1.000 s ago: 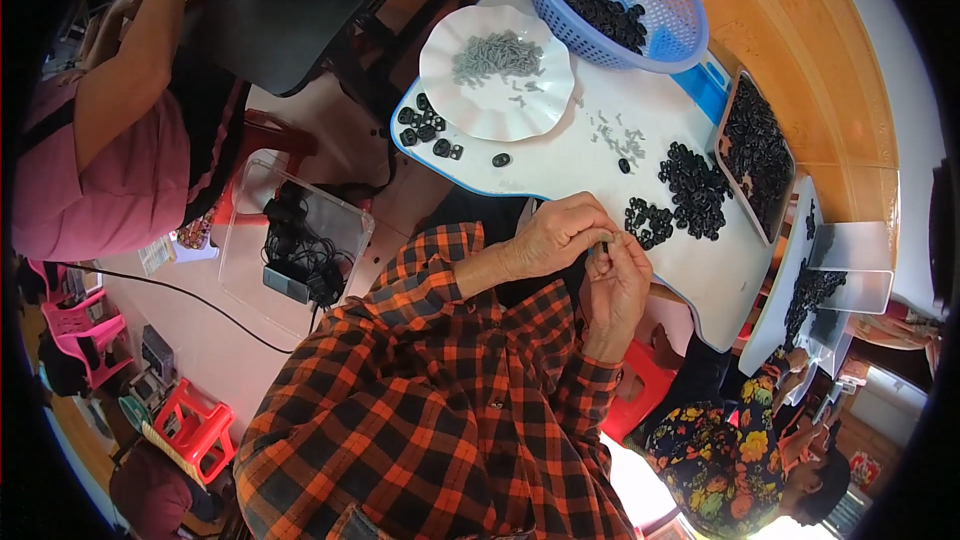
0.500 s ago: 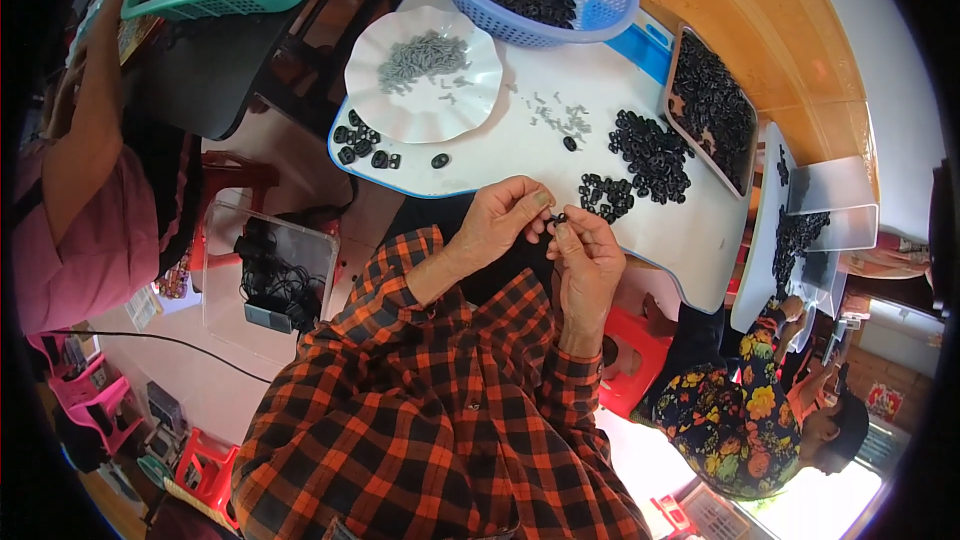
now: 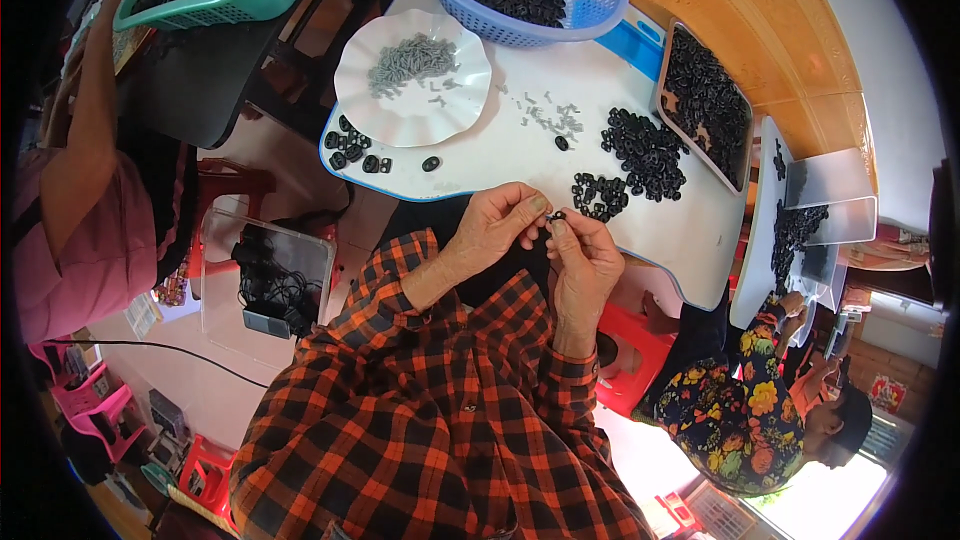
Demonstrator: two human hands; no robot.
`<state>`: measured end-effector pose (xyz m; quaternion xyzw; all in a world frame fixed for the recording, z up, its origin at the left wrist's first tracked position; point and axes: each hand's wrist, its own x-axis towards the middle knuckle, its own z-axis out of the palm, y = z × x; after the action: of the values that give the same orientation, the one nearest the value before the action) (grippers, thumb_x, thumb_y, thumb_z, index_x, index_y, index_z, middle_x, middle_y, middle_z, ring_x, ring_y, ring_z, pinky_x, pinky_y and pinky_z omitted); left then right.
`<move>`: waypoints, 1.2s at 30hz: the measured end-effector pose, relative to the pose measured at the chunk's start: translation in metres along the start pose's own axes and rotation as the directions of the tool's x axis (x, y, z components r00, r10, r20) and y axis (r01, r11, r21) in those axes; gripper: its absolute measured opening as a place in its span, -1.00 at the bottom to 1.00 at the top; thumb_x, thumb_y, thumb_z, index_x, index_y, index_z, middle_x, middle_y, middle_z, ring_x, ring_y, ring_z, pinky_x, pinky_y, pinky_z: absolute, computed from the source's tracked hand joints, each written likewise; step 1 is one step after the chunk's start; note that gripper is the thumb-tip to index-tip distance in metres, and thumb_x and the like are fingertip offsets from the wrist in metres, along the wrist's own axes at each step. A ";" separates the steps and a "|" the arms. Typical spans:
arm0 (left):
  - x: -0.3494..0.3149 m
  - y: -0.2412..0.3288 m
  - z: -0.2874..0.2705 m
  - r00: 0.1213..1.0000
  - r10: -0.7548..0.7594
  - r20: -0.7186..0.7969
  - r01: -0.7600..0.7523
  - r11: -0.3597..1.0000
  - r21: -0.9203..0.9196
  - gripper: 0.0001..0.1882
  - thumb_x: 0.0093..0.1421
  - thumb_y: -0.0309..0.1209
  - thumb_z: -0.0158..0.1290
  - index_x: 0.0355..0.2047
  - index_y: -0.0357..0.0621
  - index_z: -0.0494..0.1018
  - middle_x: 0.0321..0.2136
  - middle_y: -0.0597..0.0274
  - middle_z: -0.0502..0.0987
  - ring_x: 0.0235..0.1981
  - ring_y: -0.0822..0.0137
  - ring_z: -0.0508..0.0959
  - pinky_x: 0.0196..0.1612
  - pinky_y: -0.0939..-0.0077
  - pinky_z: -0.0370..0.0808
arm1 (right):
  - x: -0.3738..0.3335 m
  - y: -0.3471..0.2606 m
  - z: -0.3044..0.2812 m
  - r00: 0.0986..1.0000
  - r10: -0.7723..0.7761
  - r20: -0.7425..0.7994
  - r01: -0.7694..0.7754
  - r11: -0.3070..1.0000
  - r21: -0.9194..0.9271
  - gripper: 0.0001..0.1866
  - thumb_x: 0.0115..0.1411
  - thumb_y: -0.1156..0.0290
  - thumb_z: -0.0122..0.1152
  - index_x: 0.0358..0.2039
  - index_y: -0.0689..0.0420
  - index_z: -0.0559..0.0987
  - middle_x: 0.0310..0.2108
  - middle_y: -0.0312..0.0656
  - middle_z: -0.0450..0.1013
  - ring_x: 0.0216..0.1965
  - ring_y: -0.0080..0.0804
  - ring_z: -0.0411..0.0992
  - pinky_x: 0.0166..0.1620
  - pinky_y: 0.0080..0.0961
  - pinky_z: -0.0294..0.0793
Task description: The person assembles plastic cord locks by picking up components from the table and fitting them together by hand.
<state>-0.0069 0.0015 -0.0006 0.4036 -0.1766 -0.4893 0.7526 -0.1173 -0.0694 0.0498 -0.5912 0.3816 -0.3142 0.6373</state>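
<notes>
- Now, in the head view, both hands meet at the near edge of the white worktop (image 3: 520,155). The left hand (image 3: 497,223) and right hand (image 3: 583,258) are fingertip to fingertip, pinching a small black part (image 3: 556,216) between them.
- Compared with a second ago, the hands sit much as they did, together in front of the orange-and-black checked sleeves. The grip of each hand was closed on the little piece then and is closed on it now. Mostly the camera has shifted, not the hands.
- I judge from this that the fitting of this one piece is in hand, not finished.
- Just beyond the fingertips lies a small heap of black parts (image 3: 598,196), with a larger heap (image 3: 647,147) behind it.
- Farther off stand a white scalloped plate (image 3: 357,75) of grey pins, a blue basket (image 3: 590,0) and a brown tray (image 3: 668,70), both holding black parts.
- Loose grey pins (image 3: 548,116) lie scattered between plate and heaps.
- Other people sit at left and lower right.
</notes>
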 end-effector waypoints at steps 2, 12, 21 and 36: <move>0.000 0.000 0.001 1.000 0.005 -0.004 -0.005 1.000 0.006 -0.75 0.32 -0.33 -0.07 -0.30 -0.29 0.45 -0.49 0.34 0.48 -0.54 0.59 0.42 -0.50 0.73 0.43 | 0.000 -0.002 0.001 1.000 0.000 -0.005 0.000 1.000 -0.013 -0.85 0.12 0.56 0.23 -0.26 0.27 0.56 -0.43 -0.26 0.50 -0.48 -0.66 0.41 -0.42 -0.75 0.41; -0.001 0.001 0.003 0.998 0.060 -0.028 -0.057 0.994 0.091 -0.77 0.31 -0.35 -0.07 -0.32 -0.29 0.46 -0.52 0.37 0.47 -0.56 0.62 0.41 -0.48 0.74 0.42 | 0.001 -0.001 0.004 1.000 -0.003 -0.019 0.003 1.000 -0.019 -0.85 0.11 0.54 0.25 -0.27 0.26 0.57 -0.44 -0.27 0.51 -0.50 -0.67 0.41 -0.43 -0.77 0.40; -0.001 0.002 0.004 0.994 0.097 -0.044 -0.088 0.982 0.167 -0.78 0.31 -0.36 -0.06 -0.34 -0.28 0.45 -0.54 0.38 0.47 -0.57 0.63 0.40 -0.48 0.74 0.41 | 0.001 0.000 0.005 1.000 0.000 -0.028 0.000 1.000 -0.028 -0.85 0.11 0.56 0.25 -0.28 0.28 0.56 -0.46 -0.29 0.50 -0.51 -0.69 0.39 -0.43 -0.78 0.39; -0.001 0.000 0.008 0.950 0.309 -0.044 -0.263 0.870 0.417 -0.81 0.29 -0.42 -0.03 -0.41 -0.30 0.42 -0.59 0.37 0.42 -0.59 0.61 0.39 -0.52 0.72 0.36 | 0.000 0.008 0.007 0.908 -0.413 0.067 0.399 0.806 -0.437 -0.90 0.10 0.66 0.21 -0.33 0.31 0.55 -0.48 -0.31 0.46 -0.53 -0.70 0.36 -0.48 -0.82 0.34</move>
<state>-0.0123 -0.0012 0.0039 0.5466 -0.2909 -0.3020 0.7249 -0.1114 -0.0649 0.0418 -0.7826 0.3172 -0.3576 0.3987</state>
